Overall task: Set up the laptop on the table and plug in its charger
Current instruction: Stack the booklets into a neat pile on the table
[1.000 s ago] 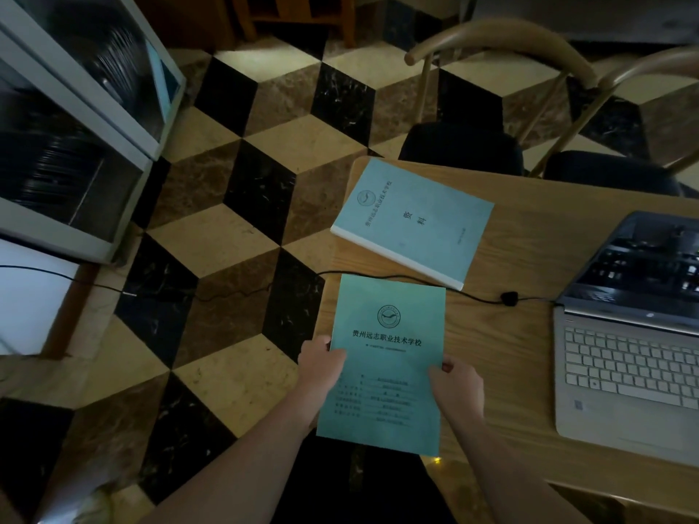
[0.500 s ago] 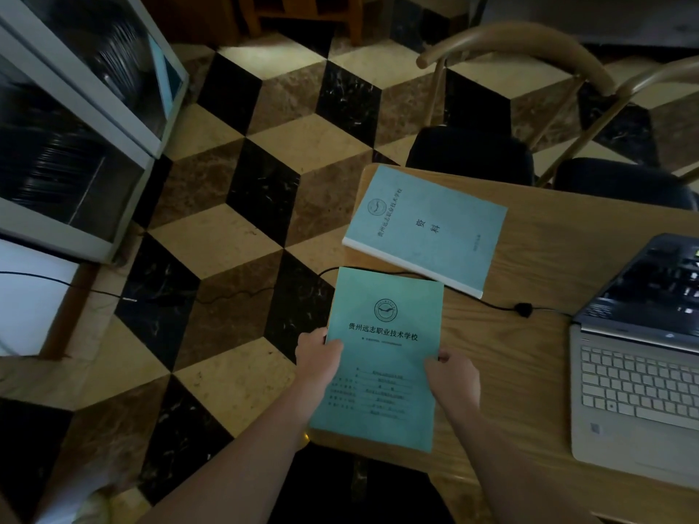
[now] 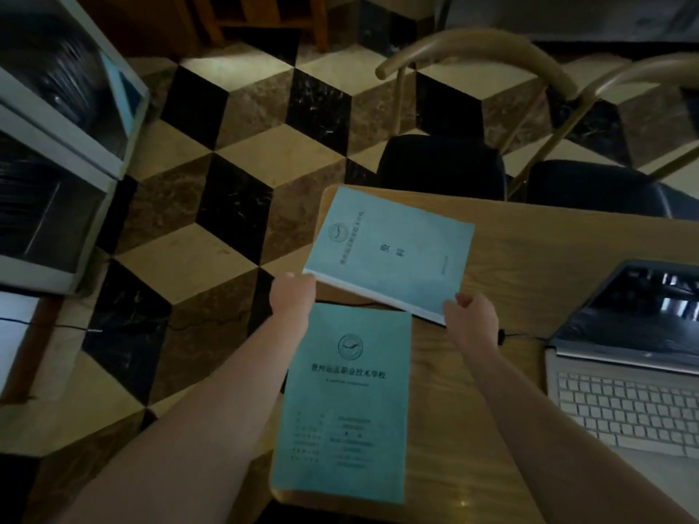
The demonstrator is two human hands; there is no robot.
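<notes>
The left hand [image 3: 292, 296] has its fingers on the near left corner of the thick blue booklet [image 3: 389, 251], and the right hand [image 3: 471, 315] has its fingers curled round that booklet's near right corner, thumb on top; how the left fingers close on the edge cannot be told, since they are hidden under the cover. The booklet lies tilted at the far left corner of the wooden surface [image 3: 529, 266], and whether it is lifted or resting flat cannot be told. Just nearer, between the two forearms, a thinner green booklet [image 3: 348, 406] lies flat, its near edge reaching the edge of the surface. The laptop [image 3: 628, 376] sits open to the right, keyboard pale and screen dark with reflections. A thin black charger cable [image 3: 503, 336] runs from its left side, passes under the booklets and trails off the left edge over the cube-patterned floor [image 3: 212, 228]. Two chairs [image 3: 446, 164] with dark seats stand beyond the surface, and a glass-fronted cabinet [image 3: 56, 153] stands at far left.
</notes>
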